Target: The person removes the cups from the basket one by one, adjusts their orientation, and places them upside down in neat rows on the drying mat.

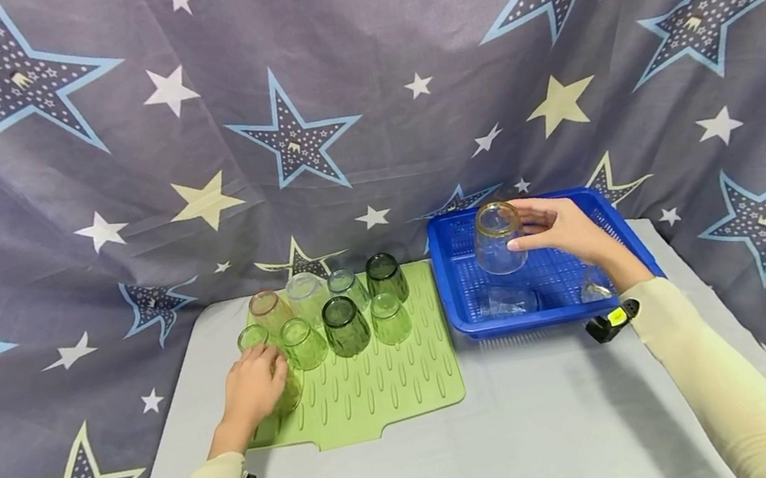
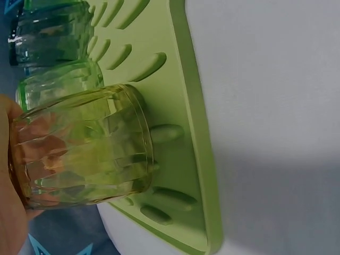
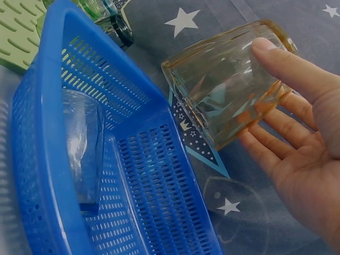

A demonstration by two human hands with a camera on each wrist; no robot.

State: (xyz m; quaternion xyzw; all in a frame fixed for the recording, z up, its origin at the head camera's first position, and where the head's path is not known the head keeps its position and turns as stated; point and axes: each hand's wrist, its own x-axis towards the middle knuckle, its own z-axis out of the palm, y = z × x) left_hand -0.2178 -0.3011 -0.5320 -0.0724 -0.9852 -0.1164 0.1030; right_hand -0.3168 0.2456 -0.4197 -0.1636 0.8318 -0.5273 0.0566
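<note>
My left hand (image 1: 254,387) grips a yellow-tinted drinking glass (image 2: 101,154) by its upper end, at the front left of a green drying mat (image 1: 406,379). The glass's wide end faces down at the mat; whether it touches cannot be told. Over a blue basket (image 1: 549,319), my right hand (image 1: 564,230) holds an amber-tinted drinking glass (image 3: 228,85) between thumb and fingers, narrow end up. Inside the basket lie a clear glass (image 1: 507,301) on its side and another glass (image 1: 596,284), partly hidden by the basket wall and right arm.
Several glasses stand on the mat's back half, among them a dark green glass (image 1: 346,326), a pinkish glass (image 1: 270,312) and a light green glass (image 1: 390,319). A star-patterned curtain (image 1: 316,22) hangs behind the white table (image 1: 467,470). The basket sits just right of the mat.
</note>
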